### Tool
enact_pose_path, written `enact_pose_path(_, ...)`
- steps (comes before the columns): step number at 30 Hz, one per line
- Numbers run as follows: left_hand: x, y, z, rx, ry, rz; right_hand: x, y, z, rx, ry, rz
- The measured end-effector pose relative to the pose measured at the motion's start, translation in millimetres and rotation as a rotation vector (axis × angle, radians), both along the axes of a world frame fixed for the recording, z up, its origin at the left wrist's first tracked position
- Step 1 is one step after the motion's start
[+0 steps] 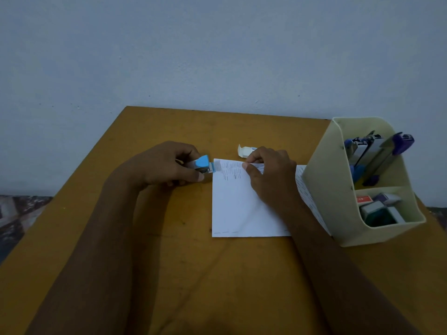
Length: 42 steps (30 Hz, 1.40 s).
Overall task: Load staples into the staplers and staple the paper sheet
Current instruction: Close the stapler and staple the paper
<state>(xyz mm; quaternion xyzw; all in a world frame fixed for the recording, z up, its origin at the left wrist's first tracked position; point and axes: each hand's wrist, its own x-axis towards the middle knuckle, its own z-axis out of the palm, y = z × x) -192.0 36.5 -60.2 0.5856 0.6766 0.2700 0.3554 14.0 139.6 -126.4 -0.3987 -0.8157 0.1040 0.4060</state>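
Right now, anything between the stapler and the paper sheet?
Nothing visible. The left hand holds the blue stapler, nose at the top-left corner of the paper sheet; the right hand pinches the top edge farther right.

A mustard-yellow wooden table (169, 262) is seen from above, its top marked with faint scratches and dark specks. Its far edge is set against a plain pale blue-grey wall (193, 56). A cream plastic desk organiser (324, 189) is stood upright on the table's right side, near the far right corner. It is split by a cross divider (377, 189) into a taller back compartment and a lower front one. A patterned grey-and-reddish surface (19, 213) is glimpsed beyond the table's left edge, blurred; its kind cannot be told.
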Motion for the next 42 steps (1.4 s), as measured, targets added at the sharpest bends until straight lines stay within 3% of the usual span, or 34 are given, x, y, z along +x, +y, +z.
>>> enact_pose_path(19, 14, 4, 1, -0.044, -0.03, -0.106, -1, 0, -1, 0.08, 0.007, -0.02)
enact_pose_path(29, 16, 8, -4, -0.041, -0.106, -0.046, 1, 1, 0, 0.107, 0.067, -0.003)
enact_pose_path(33, 21, 10, -7, -0.013, -0.031, -0.033, 1, 1, 0, 0.114, 0.078, 0.008)
enact_pose_path(37, 33, 15, -6, 0.013, 0.17, -0.097, 1, 0, 2, 0.098, 0.097, 0.013)
enact_pose_path(42, 45, 16, -6, 0.03, 0.197, -0.104, 3, -1, 3, 0.075, 0.118, 0.049)
